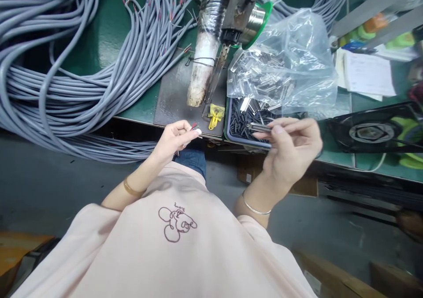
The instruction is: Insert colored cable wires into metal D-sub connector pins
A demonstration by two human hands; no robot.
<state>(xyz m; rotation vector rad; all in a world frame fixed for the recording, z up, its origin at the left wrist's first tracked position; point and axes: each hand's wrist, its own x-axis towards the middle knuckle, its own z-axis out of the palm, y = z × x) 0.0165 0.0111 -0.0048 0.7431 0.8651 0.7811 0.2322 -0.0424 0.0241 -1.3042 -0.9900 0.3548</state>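
My left hand (176, 139) is closed in a pinch on thin red and dark wire ends (194, 127), just off the table's front edge. Farther right, my right hand (291, 146) pinches a slim metal tool that looks like tweezers (259, 128). Its tip lies over a tray (251, 143) of small black tubes (238, 121). On the tray's back part rests a clear plastic bag (307, 64) with many small metal pieces (264, 75). Between my hands, a yellow clip-like piece (215, 116) lies on a dark plate (172, 95).
Thick bundles of grey cable (115, 86) cover the left side and hang over the edge. A soldering-like device with a wrapped tube (205, 55) and a green-rimmed reel (256, 24) stands at the centre. Papers (368, 73) and a black fan-like unit (373, 130) are on the right.
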